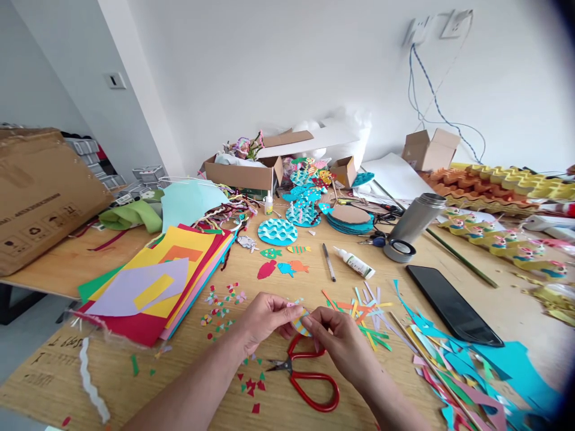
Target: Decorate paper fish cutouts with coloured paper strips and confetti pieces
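Between my two hands is a small yellow paper cutout point(300, 324) with pale stripes, partly covered by fingers. My left hand point(271, 320) pinches its left side, and my right hand point(333, 328) grips the right side between thumb and fingers. Just below them, red-handled scissors point(309, 378) lie on the table with their blades pointing left. Small red paper triangles point(250, 386) are scattered by the blades. Beyond my hands lie paper fish, among them a crimson fish point(266, 270), a blue fish point(286, 270) and a striped fish point(299, 249).
Coloured paper sheets point(153, 281) are stacked at left. Paper strips point(366, 308), a glue bottle point(354, 263), a pen point(329, 262), a phone point(453, 305) and a steel flask point(417, 218) lie to the right. Behind are a wavy blue disc point(277, 232) and an open cardboard box point(240, 175).
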Demonstrator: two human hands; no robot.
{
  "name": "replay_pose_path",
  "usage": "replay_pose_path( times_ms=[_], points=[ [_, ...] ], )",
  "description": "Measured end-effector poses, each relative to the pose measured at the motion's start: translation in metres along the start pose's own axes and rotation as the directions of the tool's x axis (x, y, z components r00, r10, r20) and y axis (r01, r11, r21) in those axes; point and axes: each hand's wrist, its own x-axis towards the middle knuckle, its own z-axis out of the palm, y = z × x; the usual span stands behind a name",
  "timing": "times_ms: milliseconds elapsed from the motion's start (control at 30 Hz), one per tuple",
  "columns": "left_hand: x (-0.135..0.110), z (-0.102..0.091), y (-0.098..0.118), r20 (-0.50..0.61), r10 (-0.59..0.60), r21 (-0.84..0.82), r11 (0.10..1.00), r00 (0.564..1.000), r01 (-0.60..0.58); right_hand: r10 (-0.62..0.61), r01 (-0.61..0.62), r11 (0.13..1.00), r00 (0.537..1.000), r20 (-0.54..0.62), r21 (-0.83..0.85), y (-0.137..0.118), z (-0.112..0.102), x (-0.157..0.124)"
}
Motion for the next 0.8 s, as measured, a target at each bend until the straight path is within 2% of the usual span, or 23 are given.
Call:
replay_pose_path(
  times_ms=[300, 467, 667, 800],
  points=[
    [-0.0016, -0.0011, 0.0018, 0.013, -0.026, 0.100, 0.995, 1.000, 0.025, 0.004, -0.009, 0.996, 0.998, 0.060, 0.090, 0.0011, -0.0020, 0.0011],
    [-0.0021, -0.0004, 0.0043, -0.015, -0.002, 0.076, 0.997, 1.000, 0.004, -0.013, 0.000, 0.988, 0.997, 0.082, 0.156, -0.0021, -0.0040, 0.0013],
    [-0.0012, 0.0009, 0.0035, -0.070, 0.063, 0.070, 0.996, 0.996, -0.058, -0.018, 0.007, 0.989, 0.997, 0.070, 0.146, 0.0032, -0.0025, 0.0020],
    [-0.0003, -0.0002, 0.0014, -0.041, 0.057, 0.067, 0.996, 0.998, -0.054, -0.026, 0.016, 0.986, 0.998, 0.060, 0.164, 0.0067, -0.0019, 0.0027]
  ],
)
